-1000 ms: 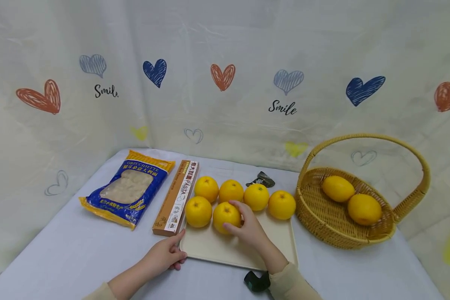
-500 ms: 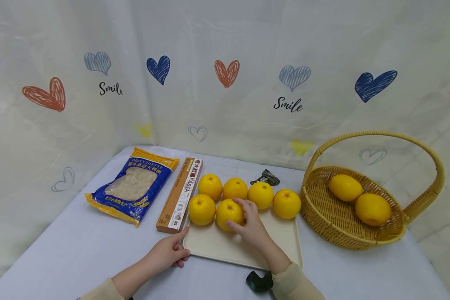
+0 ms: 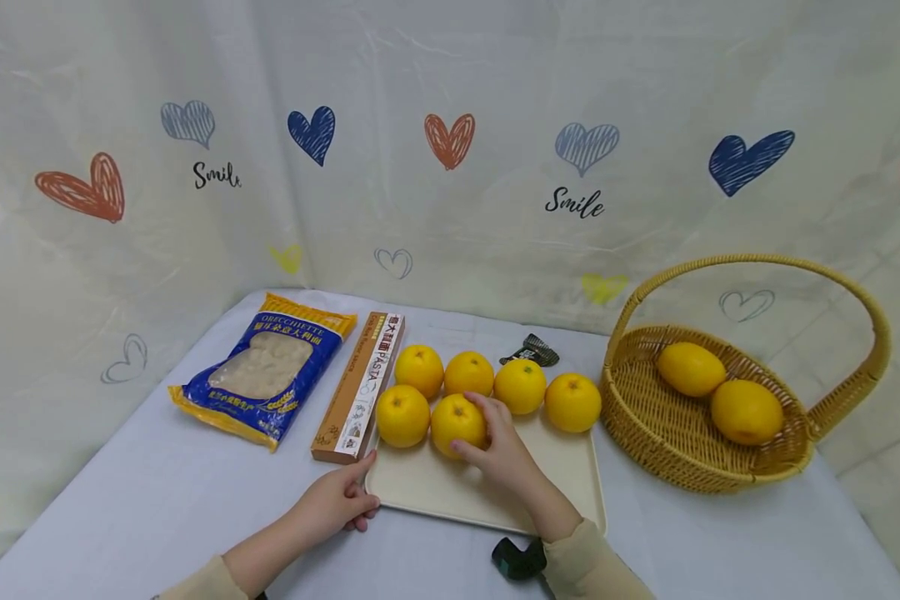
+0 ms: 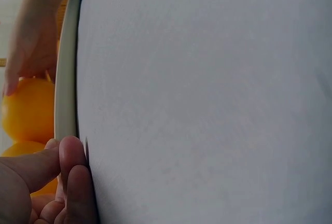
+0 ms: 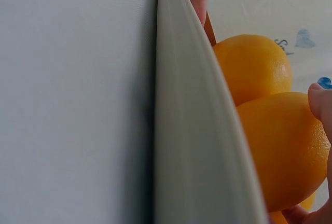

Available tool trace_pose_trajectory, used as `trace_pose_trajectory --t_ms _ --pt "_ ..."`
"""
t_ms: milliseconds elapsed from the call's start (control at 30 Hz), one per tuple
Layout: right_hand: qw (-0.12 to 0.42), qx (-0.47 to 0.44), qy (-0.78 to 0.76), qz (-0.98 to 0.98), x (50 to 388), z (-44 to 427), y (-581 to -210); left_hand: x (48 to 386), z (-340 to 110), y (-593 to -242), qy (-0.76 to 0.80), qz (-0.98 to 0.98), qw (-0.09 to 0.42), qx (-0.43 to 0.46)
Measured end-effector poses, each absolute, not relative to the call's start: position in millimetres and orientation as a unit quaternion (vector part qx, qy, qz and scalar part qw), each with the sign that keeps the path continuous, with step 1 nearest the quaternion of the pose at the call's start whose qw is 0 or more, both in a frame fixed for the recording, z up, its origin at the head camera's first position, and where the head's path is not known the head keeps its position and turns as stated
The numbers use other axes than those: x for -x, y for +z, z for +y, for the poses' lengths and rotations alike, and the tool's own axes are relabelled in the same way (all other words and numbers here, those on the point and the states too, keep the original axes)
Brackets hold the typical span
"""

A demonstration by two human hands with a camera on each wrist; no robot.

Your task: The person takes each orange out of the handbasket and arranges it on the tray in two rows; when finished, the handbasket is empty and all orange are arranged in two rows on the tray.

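Note:
In the head view, several oranges sit on a cream tray (image 3: 465, 490), most in a back row and two in front. My right hand (image 3: 508, 450) grips the right front orange (image 3: 453, 427), thumb at its near side and fingers over its right side. Another orange (image 3: 402, 417) lies just left of it. My left hand (image 3: 336, 504) holds the tray's front left corner. In the left wrist view, the left thumb and curled fingers pinch the tray rim (image 4: 66, 79). The right wrist view shows thumb and fingers around the held orange (image 5: 282, 149), which appears to rest in the tray.
A wicker basket (image 3: 637, 446) with two orange-yellow fruits stands at the right, its handle arching high. Left of the tray lie a pasta box (image 3: 358, 387) and a blue-and-yellow orecchiette bag (image 3: 262, 367). A small black wrapped packet (image 3: 529, 351) lies behind the oranges.
The head view has shifted slightly. Both hands keep their holds, and the oranges stay in the same arrangement on the tray.

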State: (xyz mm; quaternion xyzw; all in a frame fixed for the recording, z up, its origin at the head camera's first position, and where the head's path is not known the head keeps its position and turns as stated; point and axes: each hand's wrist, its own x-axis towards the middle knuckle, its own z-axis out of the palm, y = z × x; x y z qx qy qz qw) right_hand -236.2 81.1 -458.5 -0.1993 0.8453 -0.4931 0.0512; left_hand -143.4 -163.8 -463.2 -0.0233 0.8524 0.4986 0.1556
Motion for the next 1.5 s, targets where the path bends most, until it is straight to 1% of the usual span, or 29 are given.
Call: trace_pose_trajectory --t_ms 233,467,600,767,967,1167,1233,1300,1500 --pt "0.036 0.195 -0.492 0.848 233.5 83.1 -456.3 145.0 -163.6 -461.7 0.497 0.853 0.157 0.018" --pt "0.004 0.194 -0.5 0.844 233.2 83.8 -454.0 148.4 -164.0 -460.3 0.495 0.855 0.157 0.008" --pt "-0.049 0.201 -0.508 0.836 232.9 85.0 -447.6 149.7 -165.5 -459.5 0.49 0.857 0.161 0.009" --pt "-0.129 0.189 -0.534 0.814 234.4 99.9 -424.4 150.2 -166.1 -459.9 0.484 0.86 0.162 0.012" --pt "-0.189 0.154 -0.532 0.811 240.4 145.5 -401.4 145.7 -166.7 -461.9 0.488 0.857 0.165 0.009" --pt "-0.266 0.129 -0.43 0.853 254.2 208.0 -391.5 143.4 -167.4 -455.6 0.477 0.864 0.16 0.026" --pt "-0.274 0.12 -0.394 0.869 258.0 231.9 -390.6 142.5 -167.7 -456.9 0.474 0.865 0.161 0.031" --pt "-0.261 0.104 -0.357 0.891 260.3 256.2 -390.7 141.7 -167.9 -459.9 0.474 0.864 0.163 0.033" --pt "-0.168 0.06 -0.244 0.953 264.4 320.1 -395.2 143.5 -166.9 -464.5 0.481 0.861 0.165 0.02"
